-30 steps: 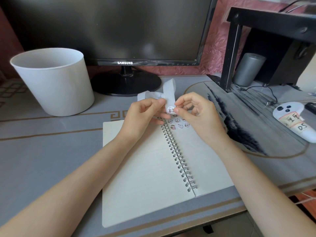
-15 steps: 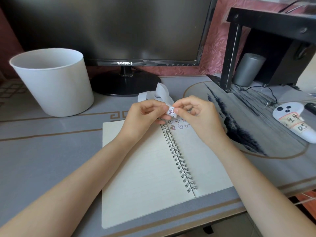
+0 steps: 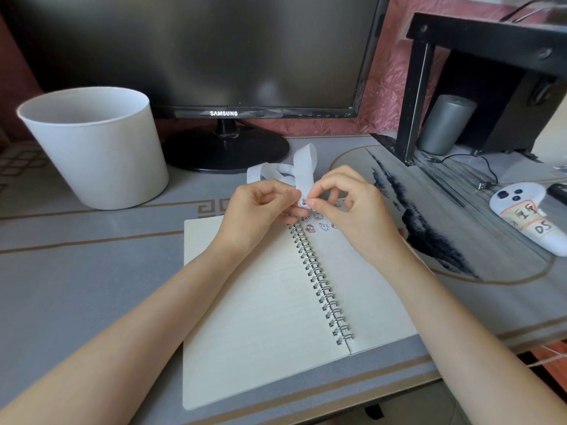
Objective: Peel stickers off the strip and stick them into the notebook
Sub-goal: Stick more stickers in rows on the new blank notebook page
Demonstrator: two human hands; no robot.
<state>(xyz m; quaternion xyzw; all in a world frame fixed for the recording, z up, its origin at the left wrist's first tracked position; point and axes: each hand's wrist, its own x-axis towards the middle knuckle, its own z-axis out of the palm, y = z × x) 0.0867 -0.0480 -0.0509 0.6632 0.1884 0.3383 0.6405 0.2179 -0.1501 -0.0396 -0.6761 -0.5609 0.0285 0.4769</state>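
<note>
Am watching strip (image 3: pixel 303 167) springing back upright since half-second ago; left hand (image 3: pixel 254 210) pinching strip, right hand (image 3: pixel 352 210) nipping sticker (image 3: pixel 303 203) edge. Peel likely starting; notebook (image 3: pixel 260 302) waiting.

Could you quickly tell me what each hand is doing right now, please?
Left hand: closed, holding the sticker strip.
Right hand: closed, pinching a sticker on that strip.

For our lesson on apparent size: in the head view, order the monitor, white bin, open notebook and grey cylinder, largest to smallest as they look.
1. monitor
2. notebook
3. white bin
4. grey cylinder
The notebook lies nearer the camera, which may account for its lead over the bin.
</note>
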